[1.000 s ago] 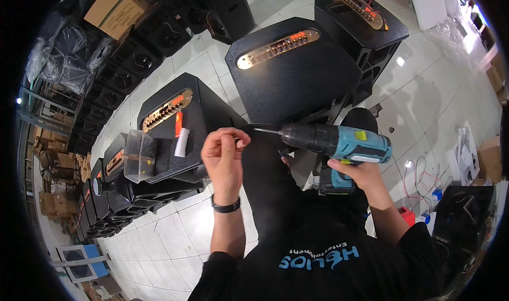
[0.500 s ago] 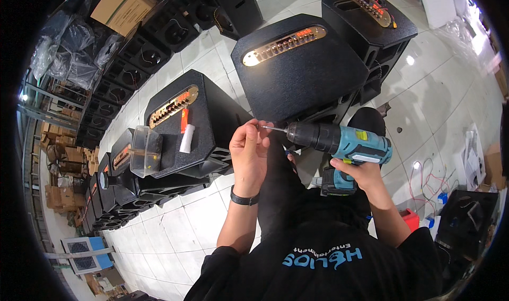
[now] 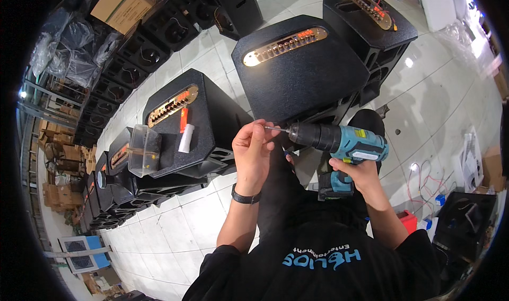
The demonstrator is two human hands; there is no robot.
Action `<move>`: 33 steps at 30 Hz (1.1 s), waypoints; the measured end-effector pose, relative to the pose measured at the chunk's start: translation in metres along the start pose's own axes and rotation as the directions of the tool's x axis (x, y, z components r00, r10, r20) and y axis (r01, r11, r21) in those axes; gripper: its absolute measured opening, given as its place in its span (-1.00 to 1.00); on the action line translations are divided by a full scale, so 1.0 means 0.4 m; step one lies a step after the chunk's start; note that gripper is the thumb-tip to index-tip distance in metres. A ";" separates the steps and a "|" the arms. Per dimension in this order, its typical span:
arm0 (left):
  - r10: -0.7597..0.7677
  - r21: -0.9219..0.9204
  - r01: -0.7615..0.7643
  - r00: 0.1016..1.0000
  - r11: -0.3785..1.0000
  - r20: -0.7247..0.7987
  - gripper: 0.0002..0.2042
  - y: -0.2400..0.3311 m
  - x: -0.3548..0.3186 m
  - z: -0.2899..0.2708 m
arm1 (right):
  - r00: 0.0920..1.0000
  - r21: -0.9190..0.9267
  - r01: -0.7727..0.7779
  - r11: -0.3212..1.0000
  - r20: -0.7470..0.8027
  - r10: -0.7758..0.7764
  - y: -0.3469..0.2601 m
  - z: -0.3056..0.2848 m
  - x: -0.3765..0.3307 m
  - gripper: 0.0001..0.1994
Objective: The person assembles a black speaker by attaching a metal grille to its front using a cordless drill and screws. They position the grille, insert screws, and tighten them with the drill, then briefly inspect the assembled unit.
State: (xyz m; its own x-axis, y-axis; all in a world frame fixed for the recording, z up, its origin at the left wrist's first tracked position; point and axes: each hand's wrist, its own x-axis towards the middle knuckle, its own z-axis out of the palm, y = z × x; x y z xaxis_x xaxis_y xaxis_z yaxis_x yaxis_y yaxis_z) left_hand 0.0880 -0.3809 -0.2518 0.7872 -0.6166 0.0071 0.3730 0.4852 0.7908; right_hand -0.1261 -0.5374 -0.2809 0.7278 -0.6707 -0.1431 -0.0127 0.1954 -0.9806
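My right hand (image 3: 361, 175) grips a teal and black cordless drill (image 3: 366, 143) by its handle, level above my legs. Its long thin bit (image 3: 277, 128) points left. At the bit's tip, thumb and fingers of my left hand (image 3: 249, 155) are pinched together; whatever small thing they hold is hidden. Just beyond the hands stands a large black speaker cabinet (image 3: 302, 83) with a gold control panel (image 3: 286, 45) set in its top. To the left, another black cabinet (image 3: 212, 105) has a similar gold panel (image 3: 172, 106).
On the left cabinet lie a white roll (image 3: 185, 138), an orange strip (image 3: 184, 119) and a clear plastic box (image 3: 142, 151). At far right, a loose gold panel (image 3: 366, 6) rests slanted on a cabinet. Red wires (image 3: 421, 181) trail over the tiled floor (image 3: 175, 216).
The drill has shifted slightly, and its bit still meets my left fingertips. My left hand has moved a little to the right, its fingers still pinched.
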 end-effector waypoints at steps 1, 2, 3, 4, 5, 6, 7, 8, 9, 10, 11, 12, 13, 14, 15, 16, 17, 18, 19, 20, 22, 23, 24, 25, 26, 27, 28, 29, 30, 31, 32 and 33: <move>0.030 0.037 -0.030 1.000 0.999 -0.006 -0.84 0.003 0.000 0.007 | 0.999 0.051 -0.041 0.998 -0.013 0.041 -0.011 0.012 0.004 -0.70; 0.061 0.075 -0.060 0.998 0.995 -0.012 -0.85 0.004 -0.002 0.014 | 0.996 0.102 -0.081 0.992 -0.023 0.083 -0.020 0.020 0.009 -0.71; 0.095 0.125 -0.094 0.995 0.988 0.001 -0.86 0.003 -0.005 0.021 | 0.999 0.069 -0.032 0.997 -0.037 0.035 -0.019 0.023 0.016 -0.70; 0.133 0.172 -0.134 0.991 0.976 0.018 -0.87 -0.001 -0.006 0.032 | 0.997 0.105 -0.034 0.994 -0.064 0.041 -0.018 0.032 0.021 -0.69; 0.170 0.218 -0.174 0.985 0.960 0.035 -0.88 -0.002 -0.007 0.046 | 0.995 0.140 -0.035 0.989 -0.091 0.048 -0.013 0.046 0.020 -0.68; 0.174 0.243 -0.176 0.984 0.954 0.030 -0.89 0.002 -0.010 0.065 | 0.991 0.176 -0.035 0.984 -0.117 0.056 -0.004 0.056 0.018 -0.67; 0.178 0.244 -0.183 0.983 0.952 0.043 -0.90 -0.001 -0.007 0.073 | 0.990 0.166 -0.073 0.983 -0.109 0.092 0.019 0.057 0.011 -0.66; 0.179 0.245 -0.187 0.982 0.951 0.055 -0.90 -0.005 -0.004 0.079 | 0.981 0.246 -0.084 0.966 -0.150 0.124 0.038 0.064 0.002 -0.55; 0.208 0.266 -0.229 0.972 0.936 0.108 -0.91 -0.010 -0.002 0.085 | 0.975 0.261 -0.086 0.962 -0.178 0.136 0.045 0.070 -0.009 -0.58; 0.236 0.288 -0.274 0.959 0.918 0.159 -0.91 -0.010 0.000 0.089 | 0.968 0.277 -0.088 0.957 -0.202 0.148 0.043 0.084 -0.015 -0.61; 0.240 0.269 -0.282 0.954 0.921 0.177 -0.93 -0.007 -0.002 0.096 | 0.969 0.241 -0.147 0.959 -0.161 0.189 0.046 0.071 -0.014 -0.65; 0.252 0.278 -0.306 0.944 0.911 0.212 -0.93 0.003 0.005 0.096 | 0.980 0.157 -0.125 0.980 -0.134 0.146 0.036 0.057 -0.003 -0.66; 0.260 0.285 -0.329 0.932 0.900 0.254 -0.94 0.012 0.017 0.095 | 0.989 0.077 -0.095 0.993 -0.111 0.103 0.021 0.039 0.013 -0.67; 0.267 0.293 -0.350 0.920 0.890 0.288 -0.94 0.027 0.028 0.088 | 0.994 -0.006 -0.068 0.998 -0.080 0.068 -0.005 0.028 0.029 -0.68; 0.282 0.312 -0.387 0.900 0.868 0.332 -0.94 0.053 0.052 0.076 | 0.992 -0.156 0.053 0.986 -0.106 -0.070 -0.045 0.019 0.054 -0.66; 0.278 0.329 -0.398 0.892 0.856 0.356 -0.94 0.078 0.079 0.052 | 0.983 -0.221 0.123 0.968 -0.104 -0.148 -0.116 0.028 0.080 -0.64; 0.269 0.378 -0.415 0.884 0.828 0.382 -0.93 0.104 0.111 0.036 | 0.948 -0.351 0.256 0.901 -0.093 -0.305 -0.151 0.013 0.118 -0.59; 0.257 0.427 -0.432 0.876 0.794 0.407 -0.92 0.132 0.145 0.022 | 0.930 -0.469 0.262 0.844 -0.112 -0.351 -0.223 0.018 0.148 -0.53; 0.288 0.498 -0.506 0.845 0.704 0.451 -0.92 0.156 0.187 0.010 | 0.897 -0.618 0.332 0.713 -0.026 -0.440 -0.277 0.007 0.203 -0.51; 0.312 0.555 -0.575 0.808 0.601 0.500 -0.91 0.176 0.233 0.004 | 0.852 -0.663 0.373 0.650 -0.034 -0.523 -0.336 0.019 0.248 -0.49; 0.289 0.685 -0.613 0.790 0.394 0.541 -0.91 0.214 0.325 0.008 | 0.675 -0.851 0.441 0.285 0.105 -0.731 -0.434 0.033 0.361 -0.42; 0.270 0.710 -0.613 0.790 0.347 0.550 -0.90 0.222 0.372 0.009 | 0.733 -0.929 0.308 0.206 0.094 -0.674 -0.492 0.066 0.402 -0.37; 0.253 0.734 -0.611 0.791 0.296 0.557 -0.88 0.224 0.422 0.003 | 0.735 -0.967 0.251 0.050 0.157 -0.660 -0.534 0.091 0.459 -0.31; 0.235 0.756 -0.607 0.793 0.242 0.562 -0.87 0.221 0.469 -0.005 | 0.682 -0.954 0.292 -0.065 0.256 -0.686 -0.564 0.125 0.510 -0.27; 0.239 0.768 -0.598 0.800 0.231 0.551 -0.85 0.206 0.519 -0.015 | 0.644 -0.949 0.270 -0.162 0.303 -0.703 -0.580 0.156 0.565 -0.24; 0.243 0.782 -0.583 0.809 0.219 0.535 -0.84 0.181 0.570 -0.036 | 0.689 -0.955 0.241 -0.170 0.292 -0.664 -0.601 0.213 0.588 -0.16; 0.247 0.790 -0.576 0.813 0.211 0.527 -0.83 0.152 0.615 -0.045 | 0.690 -0.948 0.192 -0.254 0.314 -0.652 -0.605 0.246 0.624 -0.24; 0.258 0.808 -0.552 0.827 0.206 0.499 -0.82 0.125 0.646 -0.058 | 0.676 -0.931 0.225 -0.289 0.363 -0.641 -0.600 0.272 0.660 -0.26; 0.270 0.826 -0.527 0.840 0.200 0.470 -0.81 0.098 0.674 -0.073 | 0.661 -0.910 0.259 -0.323 0.411 -0.628 -0.597 0.294 0.688 -0.28; 0.277 0.845 -0.496 0.856 0.201 0.437 -0.79 0.077 0.689 -0.074 | 0.664 -0.903 0.265 -0.339 0.426 -0.615 -0.592 0.315 0.701 -0.29; 0.284 0.855 -0.489 0.855 0.170 0.433 -0.79 0.063 0.705 -0.077 | 0.666 -0.894 0.272 -0.356 0.442 -0.601 -0.587 0.337 0.713 -0.30; 0.293 0.866 -0.481 0.855 0.137 0.428 -0.79 0.050 0.719 -0.082 | 0.667 -0.885 0.281 -0.371 0.458 -0.587 -0.582 0.356 0.724 -0.32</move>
State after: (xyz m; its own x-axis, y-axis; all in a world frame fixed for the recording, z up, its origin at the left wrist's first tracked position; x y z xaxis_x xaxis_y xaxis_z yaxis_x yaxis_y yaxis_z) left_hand 0.3381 -0.5282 -0.2539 0.5717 -0.6506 0.4998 -0.7527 -0.1735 0.6351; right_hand 0.1855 -0.6753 -0.0749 0.8074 -0.2344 0.5415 -0.3977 -0.8941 0.2058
